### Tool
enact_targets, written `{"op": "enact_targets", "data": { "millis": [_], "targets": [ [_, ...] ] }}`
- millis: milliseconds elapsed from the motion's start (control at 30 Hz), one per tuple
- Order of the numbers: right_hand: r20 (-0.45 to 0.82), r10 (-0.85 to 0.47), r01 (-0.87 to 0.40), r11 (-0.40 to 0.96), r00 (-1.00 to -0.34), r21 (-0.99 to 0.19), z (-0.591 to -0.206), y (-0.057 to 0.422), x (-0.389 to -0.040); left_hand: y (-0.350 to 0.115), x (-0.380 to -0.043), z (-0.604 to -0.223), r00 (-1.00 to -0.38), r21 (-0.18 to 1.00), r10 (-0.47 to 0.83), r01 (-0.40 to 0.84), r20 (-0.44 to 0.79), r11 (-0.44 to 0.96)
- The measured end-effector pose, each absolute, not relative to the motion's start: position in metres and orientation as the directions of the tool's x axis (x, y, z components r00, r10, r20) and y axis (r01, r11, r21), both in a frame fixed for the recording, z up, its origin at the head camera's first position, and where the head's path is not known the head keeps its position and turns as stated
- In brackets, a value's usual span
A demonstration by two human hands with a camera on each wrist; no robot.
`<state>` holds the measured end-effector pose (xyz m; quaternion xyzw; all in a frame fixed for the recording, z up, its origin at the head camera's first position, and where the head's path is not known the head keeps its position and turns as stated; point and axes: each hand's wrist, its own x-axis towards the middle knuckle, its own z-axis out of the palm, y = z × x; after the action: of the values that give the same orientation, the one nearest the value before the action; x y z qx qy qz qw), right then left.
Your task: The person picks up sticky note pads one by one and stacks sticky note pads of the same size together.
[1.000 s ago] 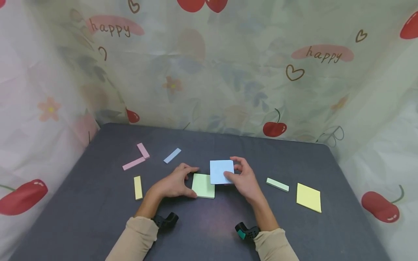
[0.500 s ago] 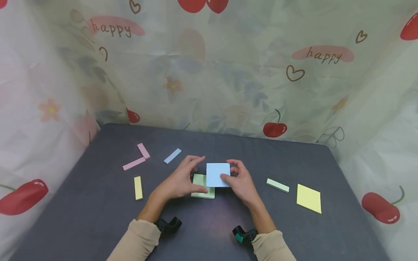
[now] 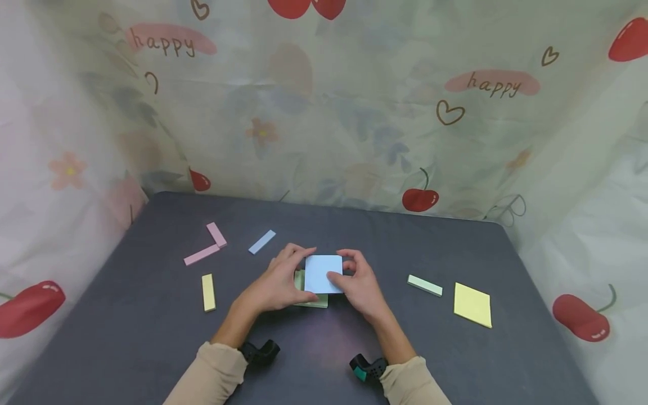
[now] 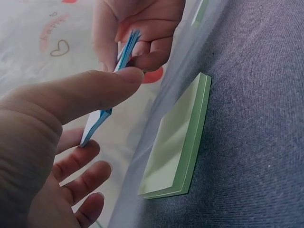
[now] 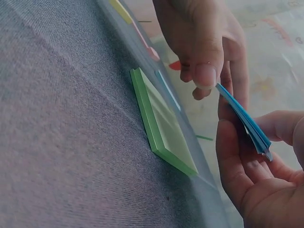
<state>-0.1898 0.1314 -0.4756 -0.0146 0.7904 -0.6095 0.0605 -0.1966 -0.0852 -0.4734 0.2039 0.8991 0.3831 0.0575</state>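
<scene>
A square blue sticky note pad (image 3: 319, 274) is held up between both hands, overlapping a green sticky note pad (image 3: 319, 302) in the head view. My right hand (image 3: 361, 284) pinches its right side, thumb on top and fingers beneath. At the left edge, my left hand (image 3: 283, 281) spans the pad, thumb at the near corner and index finger at the far one. Seen edge-on in the left wrist view, the blue pad (image 4: 124, 57) has slightly fanned sheets. The green pad (image 5: 156, 123) lies flat on the cloth below, in two layers, apart from the hands.
Left of the hands lie two pink strips (image 3: 201, 255), a blue strip (image 3: 262, 242) and a yellow strip (image 3: 208, 292). To the right are a green strip (image 3: 424, 285) and a square yellow pad (image 3: 473, 305). Printed curtains (image 3: 324, 112) surround the dark table (image 3: 314, 365).
The blue pad has moved left in my right hand, over the green pad. My left hand has left the green pad's edge, risen, and come to the blue pad's left side.
</scene>
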Motion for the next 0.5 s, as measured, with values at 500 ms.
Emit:
{"op": "enact_targets", "data": {
  "millis": [500],
  "targets": [
    [-0.090, -0.425, -0.082, 0.370, -0.901, -0.925, -0.474, 0.154, -0.193, -0.095, -0.199, -0.473, -0.900, 0.742, 0.432, 0.327, 0.056, 0.586]
  ]
}}
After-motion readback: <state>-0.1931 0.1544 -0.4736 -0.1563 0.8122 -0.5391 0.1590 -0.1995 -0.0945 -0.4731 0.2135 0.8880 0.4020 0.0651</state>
